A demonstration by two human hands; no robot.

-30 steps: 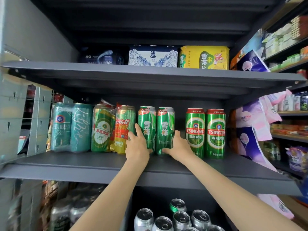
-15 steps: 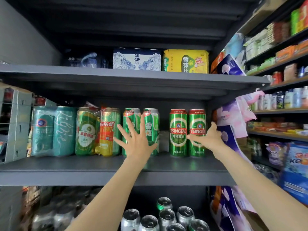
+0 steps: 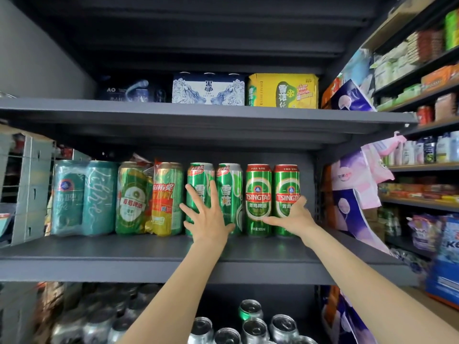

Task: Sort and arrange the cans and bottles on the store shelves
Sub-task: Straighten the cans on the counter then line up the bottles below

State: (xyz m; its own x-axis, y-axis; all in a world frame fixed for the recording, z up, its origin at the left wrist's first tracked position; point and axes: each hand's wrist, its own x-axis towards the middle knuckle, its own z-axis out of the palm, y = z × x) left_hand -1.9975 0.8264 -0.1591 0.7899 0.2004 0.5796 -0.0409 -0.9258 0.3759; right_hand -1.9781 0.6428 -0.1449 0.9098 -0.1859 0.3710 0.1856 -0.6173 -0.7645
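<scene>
Up on the middle shelf (image 3: 124, 252), my left hand (image 3: 207, 219) lay flat with fingers spread against the two green snowflake cans (image 3: 214, 194). Just beside them stood the Tsingtao cans (image 3: 272, 194), and my right hand (image 3: 295, 216) curled around the rightmost one's base.

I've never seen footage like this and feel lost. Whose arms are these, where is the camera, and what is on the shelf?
No machine here: the camera sits on a person's head, so you see their own bare arms reaching forward. The left hand lies with spread fingers against two plain green cans. The right hand curls round the outer of two Tsingtao cans. All stand upright on the middle shelf, beside wrapped packs of cans. Boxes sit on the shelf above.
</scene>
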